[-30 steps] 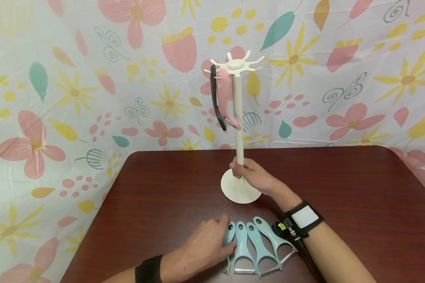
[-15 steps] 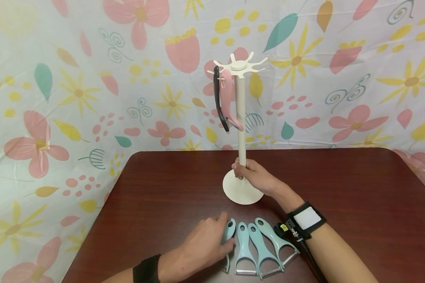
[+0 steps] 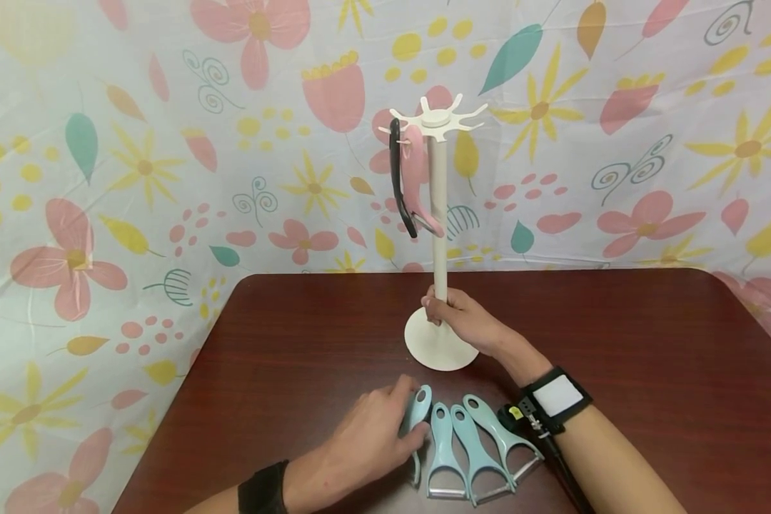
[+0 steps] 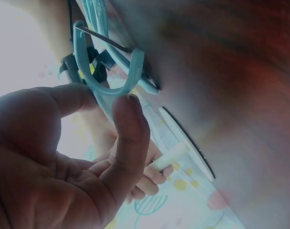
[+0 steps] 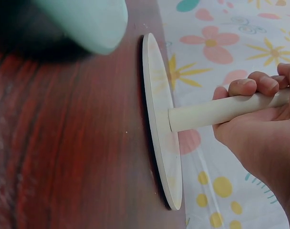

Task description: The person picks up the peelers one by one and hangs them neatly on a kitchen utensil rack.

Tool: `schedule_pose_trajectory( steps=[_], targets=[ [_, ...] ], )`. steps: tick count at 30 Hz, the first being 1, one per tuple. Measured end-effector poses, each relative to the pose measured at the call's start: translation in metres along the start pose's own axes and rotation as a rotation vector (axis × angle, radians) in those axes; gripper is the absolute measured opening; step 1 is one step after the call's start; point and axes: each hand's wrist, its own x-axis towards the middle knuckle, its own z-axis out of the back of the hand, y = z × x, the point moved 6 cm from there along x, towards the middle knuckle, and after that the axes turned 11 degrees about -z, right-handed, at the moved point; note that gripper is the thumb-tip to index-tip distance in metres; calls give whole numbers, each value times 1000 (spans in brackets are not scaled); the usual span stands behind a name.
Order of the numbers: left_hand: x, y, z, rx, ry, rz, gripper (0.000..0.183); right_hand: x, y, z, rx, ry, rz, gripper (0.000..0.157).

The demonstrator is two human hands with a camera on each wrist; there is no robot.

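My left hand (image 3: 363,439) pinches a light-blue Y-shaped peeler (image 3: 420,405) between thumb and fingers. In the left wrist view, that peeler's forked head and metal blade (image 4: 104,39) stick out past the thumb, raised off the table. My right hand (image 3: 465,318) grips the pole (image 3: 438,257) of a cream hanging stand, low down near its round base (image 5: 159,124). From the arms of the stand's top (image 3: 433,121) hang a black peeler (image 3: 395,171) and a pink peeler (image 3: 413,171), both on the left side.
Three more light-blue peelers (image 3: 445,446) lie fanned out on the brown table (image 3: 295,343), between my forearms and in front of the stand. A flower-patterned cloth (image 3: 167,143) hangs behind. The right wrist's strap and cable (image 3: 546,407) lie close beside the rightmost peeler.
The left hand has shifted up slightly, and the peeler in it has lifted, its handle end now higher than the others. The right hand keeps its grip on the pole.
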Motion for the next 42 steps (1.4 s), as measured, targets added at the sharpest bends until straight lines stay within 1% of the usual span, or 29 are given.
schedule_pose_trajectory(
  steps=[4,15,21,28,36,42],
  targets=[
    [1,0,3,-32,-40,-17,43,0,0,0,2,0,-4,40],
    [2,2,13,-50,-139,-71,45,0,2,0,-11,5,8,42],
    [4,3,19,-70,-199,-88,46,0,3,1,-4,-1,22,43],
    [5,9,25,-82,-249,-57,48,1,2,0,3,-8,13,45],
    [6,14,36,-159,-323,-13,49,1,0,-1,19,4,4,45],
    [9,15,47,-185,-399,-39,48,0,0,0,25,-7,7,44]
  ],
)
